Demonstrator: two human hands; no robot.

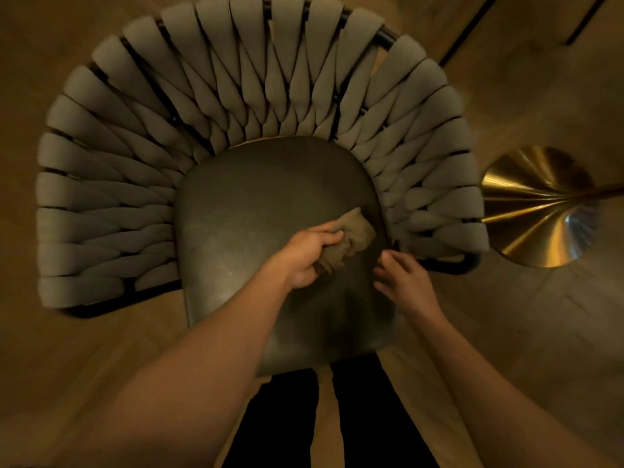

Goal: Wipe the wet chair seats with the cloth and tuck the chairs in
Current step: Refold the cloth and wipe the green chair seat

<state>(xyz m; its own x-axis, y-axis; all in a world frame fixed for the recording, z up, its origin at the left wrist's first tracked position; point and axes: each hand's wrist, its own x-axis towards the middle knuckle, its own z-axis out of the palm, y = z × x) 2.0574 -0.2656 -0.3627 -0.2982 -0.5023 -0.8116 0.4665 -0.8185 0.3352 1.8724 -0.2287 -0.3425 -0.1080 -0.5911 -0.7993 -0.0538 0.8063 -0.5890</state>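
Partly cloth (351, 238) under left hand (305, 253)

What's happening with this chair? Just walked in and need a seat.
A person stands over the chair, wiping its dark seat with a cloth. The left hand grips the bunched cloth on the seat's right side. The right hand hovers beside it, fingers loosely curled, holding nothing. A brass table base stands to the right.
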